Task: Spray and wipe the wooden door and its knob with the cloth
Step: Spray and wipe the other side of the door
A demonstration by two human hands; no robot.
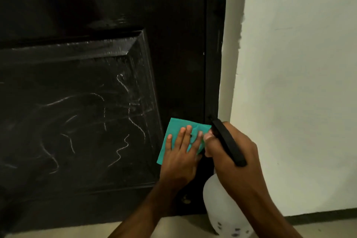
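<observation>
The dark wooden door (pixel 96 15) fills the left and centre of the head view; its lower recessed panel carries white chalky scribbles and smears. My left hand (pixel 179 158) presses a folded teal cloth (pixel 173 127) flat against the door's right stile with straight fingers. Just to its right, my right hand (pixel 231 152) grips the black handle of a white translucent spray bottle (pixel 218 205), whose body hangs below near the floor. No door knob is in view.
A dark door frame (pixel 213 44) runs along the door's right edge. To the right stands a pale painted wall (pixel 299 83) with a dark skirting strip at the bottom. A beige floor (pixel 173 228) shows along the lower edge.
</observation>
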